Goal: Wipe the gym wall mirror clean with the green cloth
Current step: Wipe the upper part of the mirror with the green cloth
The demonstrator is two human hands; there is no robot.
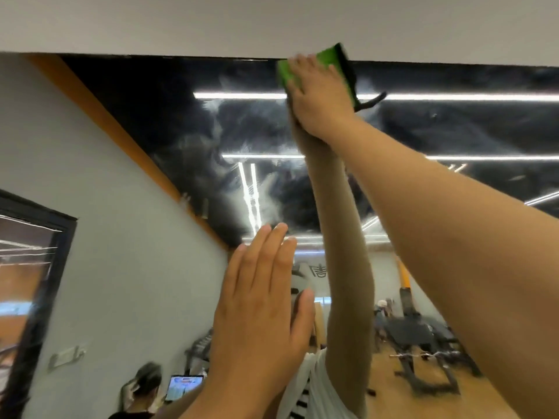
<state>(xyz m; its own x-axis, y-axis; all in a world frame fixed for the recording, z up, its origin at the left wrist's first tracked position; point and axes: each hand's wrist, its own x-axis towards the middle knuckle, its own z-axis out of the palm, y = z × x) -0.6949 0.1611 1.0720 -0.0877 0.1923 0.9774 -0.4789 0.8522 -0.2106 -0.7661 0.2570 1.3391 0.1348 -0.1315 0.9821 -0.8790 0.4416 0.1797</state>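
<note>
The wall mirror point(169, 122) fills most of the view and shows hazy white smears across its dark upper part. My right hand point(320, 98) reaches up to the mirror's top edge and presses the green cloth point(286, 74) flat against the glass, fingers straight over it. A dark edge and strap of the cloth hang to the right of the hand. My left hand point(260, 313) lies flat on the glass lower down, fingers straight and together. The reflection of my right arm runs down the mirror between the two hands.
A white wall band point(211, 22) runs above the mirror. The glass reflects a grey wall with an orange stripe, ceiling strip lights, weight benches point(423, 343) on a wooden floor, and a person near a screen point(184, 387) at the bottom left.
</note>
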